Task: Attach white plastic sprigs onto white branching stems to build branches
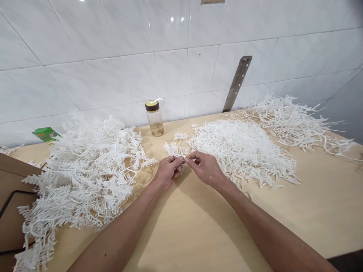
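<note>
Over the middle of the wooden table, my left hand [169, 170] and my right hand [206, 166] meet fingertip to fingertip. Both pinch a small white branched plastic piece [179, 152], whose comb-like prongs stick up beyond the fingers. My left hand's other fingers curl beneath it. Just past it lies another small white piece [180, 136]. To the right of my right hand spreads a flat pile of short white branched pieces [241, 147]. Left of my left hand rises a bigger, looser heap of white branched strands [93, 177].
A clear bottle with a dark and yellow lid [154, 119] stands near the tiled wall. Long white strands [295, 121] lie at the back right. A metal bracket [237, 83] leans on the wall. At left are a green box [46, 134] and a brown cardboard box [17, 189].
</note>
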Demonstrator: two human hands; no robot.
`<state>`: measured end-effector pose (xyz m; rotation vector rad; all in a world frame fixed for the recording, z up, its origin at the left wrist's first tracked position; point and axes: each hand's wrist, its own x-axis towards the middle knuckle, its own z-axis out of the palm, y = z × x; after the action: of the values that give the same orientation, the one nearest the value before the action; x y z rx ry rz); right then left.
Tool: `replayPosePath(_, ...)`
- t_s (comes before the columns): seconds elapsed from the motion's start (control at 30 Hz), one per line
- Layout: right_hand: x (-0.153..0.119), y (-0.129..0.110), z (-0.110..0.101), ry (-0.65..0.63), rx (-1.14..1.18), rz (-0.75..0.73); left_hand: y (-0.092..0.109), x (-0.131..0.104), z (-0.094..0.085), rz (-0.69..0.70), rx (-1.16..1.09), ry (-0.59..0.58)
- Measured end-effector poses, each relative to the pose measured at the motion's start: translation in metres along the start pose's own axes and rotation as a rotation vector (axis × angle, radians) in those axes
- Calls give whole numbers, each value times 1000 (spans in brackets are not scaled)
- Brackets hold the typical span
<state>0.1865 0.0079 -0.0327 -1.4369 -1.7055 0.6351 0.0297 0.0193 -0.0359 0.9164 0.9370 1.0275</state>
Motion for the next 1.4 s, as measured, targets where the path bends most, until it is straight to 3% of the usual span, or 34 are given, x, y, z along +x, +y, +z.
replayPosePath(0.27, -3, -3, -4, -81, 94, 76, -3, 2, 0, 29, 49, 63)
replayPosePath(0.47, 0, -7, -13, -172, 218, 179, -2, -1, 2, 33, 95, 36)
replayPosePath(0.8, -2, -6, -7, -68, 62, 153, -7, -3, 7, 67, 181, 121)
replayPosePath(1.0, -3, -2, -5, -74, 6, 185, -15, -1, 9, 201, 404, 228)
replayPosePath(1.4, -6, -1, -7, -26, 35, 104, -15, -3, 9, 233, 449, 183)
